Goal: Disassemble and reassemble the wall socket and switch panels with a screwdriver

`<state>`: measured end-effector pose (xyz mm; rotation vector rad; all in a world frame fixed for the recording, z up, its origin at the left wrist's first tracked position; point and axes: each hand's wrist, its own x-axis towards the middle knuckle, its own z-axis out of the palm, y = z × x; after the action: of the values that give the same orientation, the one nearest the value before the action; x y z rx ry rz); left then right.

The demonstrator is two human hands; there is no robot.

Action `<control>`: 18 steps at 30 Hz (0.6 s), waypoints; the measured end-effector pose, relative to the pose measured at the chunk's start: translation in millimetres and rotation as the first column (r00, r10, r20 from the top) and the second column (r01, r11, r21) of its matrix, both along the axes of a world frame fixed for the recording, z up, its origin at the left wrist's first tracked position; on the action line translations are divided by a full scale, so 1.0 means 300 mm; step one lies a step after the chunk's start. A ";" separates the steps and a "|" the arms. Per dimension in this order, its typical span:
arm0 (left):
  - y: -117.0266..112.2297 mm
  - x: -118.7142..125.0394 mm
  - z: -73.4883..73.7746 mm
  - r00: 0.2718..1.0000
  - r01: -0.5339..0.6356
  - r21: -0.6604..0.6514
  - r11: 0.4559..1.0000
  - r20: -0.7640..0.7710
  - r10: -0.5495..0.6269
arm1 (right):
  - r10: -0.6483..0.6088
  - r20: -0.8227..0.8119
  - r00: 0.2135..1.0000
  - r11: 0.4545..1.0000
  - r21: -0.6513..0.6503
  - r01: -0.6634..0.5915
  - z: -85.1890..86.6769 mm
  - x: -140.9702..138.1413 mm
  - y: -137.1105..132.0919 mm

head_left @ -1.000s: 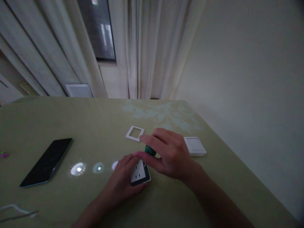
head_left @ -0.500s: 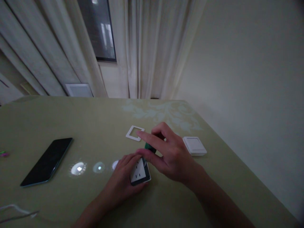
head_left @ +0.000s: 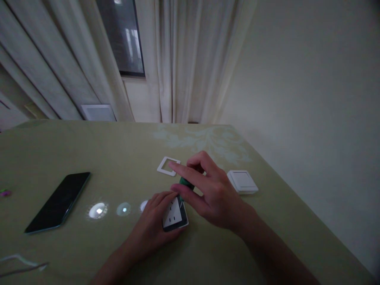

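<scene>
On the green table, my left hand [head_left: 152,223] grips a white wall socket [head_left: 173,215] with a dark back, holding it flat against the cloth. My right hand [head_left: 212,194] is closed round a green-handled tool [head_left: 185,183], probably a screwdriver, held upright over the socket's far edge; its tip is hidden by my fingers. The index finger of that hand sticks out to the left. A white square frame [head_left: 168,166] lies just beyond the hands.
A white switch plate [head_left: 242,182] lies to the right of my right hand. A black phone [head_left: 59,202] rests on the left. A white cable [head_left: 20,264] shows at the lower left. The table edge [head_left: 297,206] runs along the right, near a plain wall.
My right hand has shifted slightly away from me and its fingers have turned round the green handle. The left hand and the socket have stayed put.
</scene>
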<state>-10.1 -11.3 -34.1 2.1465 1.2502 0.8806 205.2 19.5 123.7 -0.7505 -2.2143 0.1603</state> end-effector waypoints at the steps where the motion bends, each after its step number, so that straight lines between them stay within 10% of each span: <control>1: 0.000 0.000 0.000 1.000 -0.003 0.006 1.000 -0.002 0.003 | 0.006 -0.003 1.000 1.000 -0.010 -0.006 0.001 0.000 0.000; 10: -0.003 0.002 0.012 1.000 -0.015 0.015 1.000 -0.016 0.016 | -0.005 -0.001 1.000 0.999 -0.052 0.005 -0.005 -0.008 0.011; 14: -0.004 0.003 0.006 1.000 -0.012 0.030 0.999 -0.010 0.013 | 0.204 0.034 0.978 0.973 -0.116 -0.199 -0.013 -0.013 0.015; 18: -0.003 -0.001 -0.010 0.999 -0.021 0.047 0.999 -0.025 0.022 | 0.076 0.081 0.994 0.992 0.097 -0.084 -0.037 -0.016 0.022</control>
<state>-10.3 -12.1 -37.1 2.1906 1.2799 0.9020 200.3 26.0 112.6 -0.6226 -2.3085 0.0604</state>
